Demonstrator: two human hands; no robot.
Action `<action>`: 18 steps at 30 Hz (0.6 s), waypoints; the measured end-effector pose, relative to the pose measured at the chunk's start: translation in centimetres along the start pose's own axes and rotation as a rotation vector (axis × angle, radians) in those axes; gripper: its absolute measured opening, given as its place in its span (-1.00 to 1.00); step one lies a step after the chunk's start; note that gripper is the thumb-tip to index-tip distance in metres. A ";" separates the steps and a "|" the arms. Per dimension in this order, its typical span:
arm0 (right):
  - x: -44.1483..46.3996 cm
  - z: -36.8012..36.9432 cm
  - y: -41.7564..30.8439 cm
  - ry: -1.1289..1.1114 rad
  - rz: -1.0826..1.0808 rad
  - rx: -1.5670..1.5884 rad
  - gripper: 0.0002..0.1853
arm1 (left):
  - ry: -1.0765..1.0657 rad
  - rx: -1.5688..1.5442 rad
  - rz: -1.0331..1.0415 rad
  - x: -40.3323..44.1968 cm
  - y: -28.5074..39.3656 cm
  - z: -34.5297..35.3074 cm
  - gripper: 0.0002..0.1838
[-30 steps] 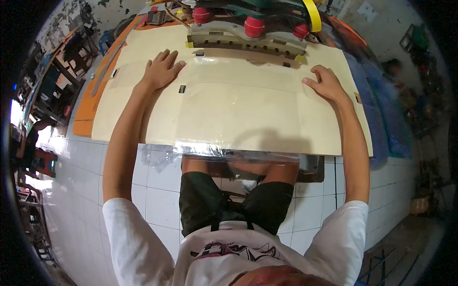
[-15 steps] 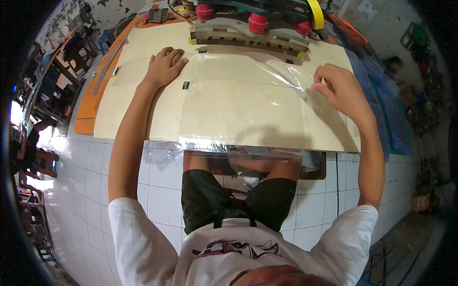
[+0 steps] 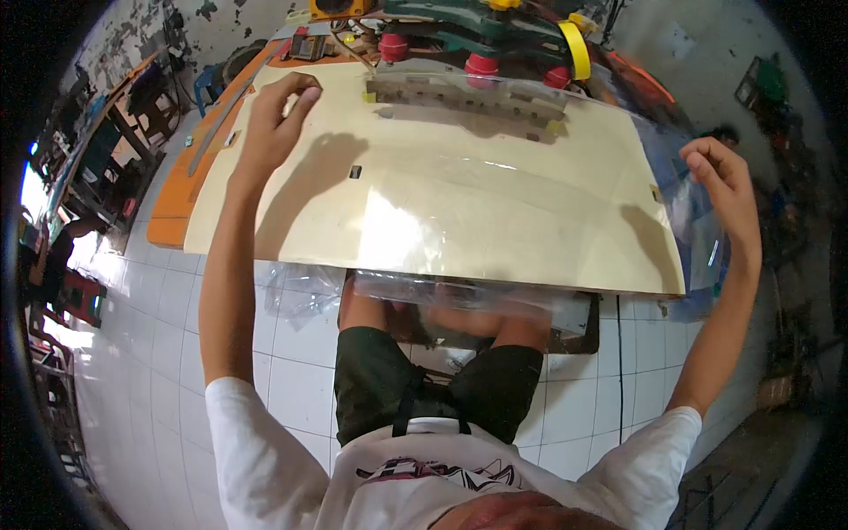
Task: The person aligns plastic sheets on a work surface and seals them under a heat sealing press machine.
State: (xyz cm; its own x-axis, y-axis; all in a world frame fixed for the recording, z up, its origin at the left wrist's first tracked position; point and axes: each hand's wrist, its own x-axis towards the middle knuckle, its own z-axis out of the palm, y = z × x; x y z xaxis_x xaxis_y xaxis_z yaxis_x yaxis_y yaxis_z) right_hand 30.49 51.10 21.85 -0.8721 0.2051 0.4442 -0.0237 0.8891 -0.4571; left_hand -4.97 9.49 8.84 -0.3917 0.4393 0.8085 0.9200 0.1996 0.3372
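Note:
A clear plastic sheet (image 3: 495, 212) spreads over a cream board (image 3: 300, 212) on the table, with bright glare on its left part. My right hand (image 3: 726, 185) is closed in a pinch on the sheet's far right corner, raised beyond the board's right edge. My left hand (image 3: 278, 119) hovers above the board's far left part, casting a shadow, thumb and fingers pinched together. It appears to grip the sheet's far left corner, though the film there is hard to see. The sheet's raised far edge passes in front of a metal bar (image 3: 468, 99) at the back.
A green metal frame with red knobs (image 3: 481, 69) and a yellow ring (image 3: 575, 51) stands behind the board. A metal ruler (image 3: 221, 132) lies on the orange tabletop (image 3: 168, 216). Small dark pieces (image 3: 355, 172) are on the board. Loose plastic (image 3: 305, 287) hangs off the front edge.
My left hand has lifted off the board and moved slightly left. My right hand has moved right, past the board's edge, drawing the plastic sheet's far side up and across.

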 end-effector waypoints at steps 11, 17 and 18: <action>0.8 -1.9 3.6 -0.124 0.147 0.201 -0.71 | -0.140 -0.275 -0.176 2.6 7.8 -6.6 -0.77; 0.5 -2.1 2.0 -0.089 0.081 0.231 -0.73 | -0.183 -0.259 -0.251 3.2 6.9 -7.3 -0.77; 0.4 -2.1 1.8 -0.074 0.064 0.243 -0.74 | -0.194 -0.276 -0.285 3.3 6.6 -7.4 -0.78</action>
State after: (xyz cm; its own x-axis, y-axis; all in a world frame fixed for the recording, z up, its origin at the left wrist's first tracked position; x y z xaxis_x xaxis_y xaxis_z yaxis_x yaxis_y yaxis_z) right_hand 31.16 53.63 22.84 -0.9088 0.2189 0.3551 -0.0766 0.7492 -0.6579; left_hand -0.06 5.79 17.27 -0.6016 0.5622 0.5674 0.7334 0.1074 0.6712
